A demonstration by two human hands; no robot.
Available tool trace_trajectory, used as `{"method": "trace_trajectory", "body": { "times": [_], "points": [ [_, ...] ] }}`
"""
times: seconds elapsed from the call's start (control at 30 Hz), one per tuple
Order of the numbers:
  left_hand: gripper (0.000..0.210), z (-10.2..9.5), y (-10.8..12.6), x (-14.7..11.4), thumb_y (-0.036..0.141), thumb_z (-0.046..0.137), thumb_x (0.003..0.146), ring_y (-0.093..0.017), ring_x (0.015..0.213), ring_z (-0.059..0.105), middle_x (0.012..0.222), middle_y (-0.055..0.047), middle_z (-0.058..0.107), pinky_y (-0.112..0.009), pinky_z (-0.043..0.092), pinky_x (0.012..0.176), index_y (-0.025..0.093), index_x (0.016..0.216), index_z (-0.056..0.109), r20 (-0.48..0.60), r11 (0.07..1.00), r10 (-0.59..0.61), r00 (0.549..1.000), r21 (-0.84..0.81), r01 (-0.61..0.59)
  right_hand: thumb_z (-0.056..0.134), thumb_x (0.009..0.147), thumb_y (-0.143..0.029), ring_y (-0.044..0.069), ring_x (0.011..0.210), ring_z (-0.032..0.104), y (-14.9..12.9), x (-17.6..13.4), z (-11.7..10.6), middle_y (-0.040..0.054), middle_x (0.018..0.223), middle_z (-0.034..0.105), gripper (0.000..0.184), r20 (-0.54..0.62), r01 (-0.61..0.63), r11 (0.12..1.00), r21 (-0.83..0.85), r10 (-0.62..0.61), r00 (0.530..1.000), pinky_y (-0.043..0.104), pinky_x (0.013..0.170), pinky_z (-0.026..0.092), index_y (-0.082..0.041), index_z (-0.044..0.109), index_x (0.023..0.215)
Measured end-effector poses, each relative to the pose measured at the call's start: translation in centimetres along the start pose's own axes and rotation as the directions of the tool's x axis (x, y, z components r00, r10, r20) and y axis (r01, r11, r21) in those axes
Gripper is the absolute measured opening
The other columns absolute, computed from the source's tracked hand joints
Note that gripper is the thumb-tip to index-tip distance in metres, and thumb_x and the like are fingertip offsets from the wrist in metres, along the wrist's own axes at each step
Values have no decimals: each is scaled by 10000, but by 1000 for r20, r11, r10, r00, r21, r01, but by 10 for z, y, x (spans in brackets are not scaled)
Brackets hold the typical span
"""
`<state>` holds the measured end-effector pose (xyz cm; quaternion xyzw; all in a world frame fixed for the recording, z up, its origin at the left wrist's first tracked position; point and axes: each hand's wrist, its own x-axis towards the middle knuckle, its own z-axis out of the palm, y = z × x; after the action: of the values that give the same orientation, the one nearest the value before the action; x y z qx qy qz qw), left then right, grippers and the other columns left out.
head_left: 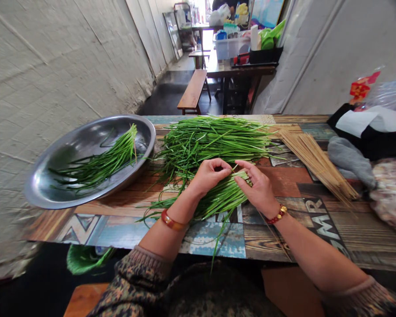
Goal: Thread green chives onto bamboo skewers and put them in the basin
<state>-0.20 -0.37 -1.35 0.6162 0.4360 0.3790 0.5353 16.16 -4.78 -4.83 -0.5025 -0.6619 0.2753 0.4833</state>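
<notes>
Left hand (213, 175), thumb and finger pinched together, contents unclear, adjoins the pale ends of a chive bunch (222, 200), where the right hand (257, 185) parts thumb and finger, seemingly to steady them; pile (214, 138) at twelve o'clock, sticks (317, 163) at three, apparently for easy reach, bowl (69, 147) at nine.

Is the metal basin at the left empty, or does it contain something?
Partly filled: one bunch of green stalks lies in the metal basin, with bare metal around it.
</notes>
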Motion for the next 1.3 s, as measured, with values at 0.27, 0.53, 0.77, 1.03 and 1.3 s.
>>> {"method": "trace_trajectory", "body": {
  "times": [0.27, 0.53, 0.77, 1.03, 1.3],
  "points": [
    [168, 1, -1, 0, 270, 667, 685, -92, 621, 502, 677, -16, 628, -209, 389, 604, 102, 699, 662, 11, 999, -2, 1000, -40, 2, 569, 844, -261, 174, 783, 628, -1, 0, 0, 31, 896, 670, 448, 7, -17, 1000, -18, 17, 1000, 325, 768, 511, -231, 533, 1290],
    [188, 1, -2, 1, 293, 674, 688, -78, 584, 472, 642, 2, 590, -198, 361, 560, 107, 699, 653, 21, 998, -18, 1000, -58, 19, 628, 810, -311, 183, 777, 644, 5, 1, 2, 52, 901, 685, 298, -46, -55, 996, 66, 58, 997, 309, 710, 516, -195, 590, 1082],
    [190, 1, -5, 2, 293, 692, 674, -83, 588, 490, 651, -6, 609, -200, 372, 562, 107, 702, 659, -3, 998, -18, 1000, -58, 18, 580, 835, -303, 187, 786, 675, -7, 2, -3, 39, 901, 735, 192, -13, -61, 998, -35, 60, 998, 310, 741, 510, -200, 682, 960],
    [173, 1, -6, 2, 279, 683, 693, -88, 596, 499, 668, -10, 617, -210, 380, 572, 109, 715, 659, -3, 998, 5, 1000, -61, -5, 563, 837, -300, 193, 825, 688, -6, 1, -2, 41, 936, 744, 221, -19, -46, 998, -49, 45, 999, 315, 775, 520, -201, 701, 979],
    [101, 2, -3, 2, 212, 639, 735, -93, 614, 496, 670, -7, 604, -219, 365, 586, 123, 696, 663, -47, 975, 176, 983, 143, -168, 560, 828, -285, 195, 836, 688, -7, 1, -2, 43, 947, 742, 223, -21, -57, 997, -58, 55, 998, 318, 784, 519, -203, 697, 984]
  ]
}}
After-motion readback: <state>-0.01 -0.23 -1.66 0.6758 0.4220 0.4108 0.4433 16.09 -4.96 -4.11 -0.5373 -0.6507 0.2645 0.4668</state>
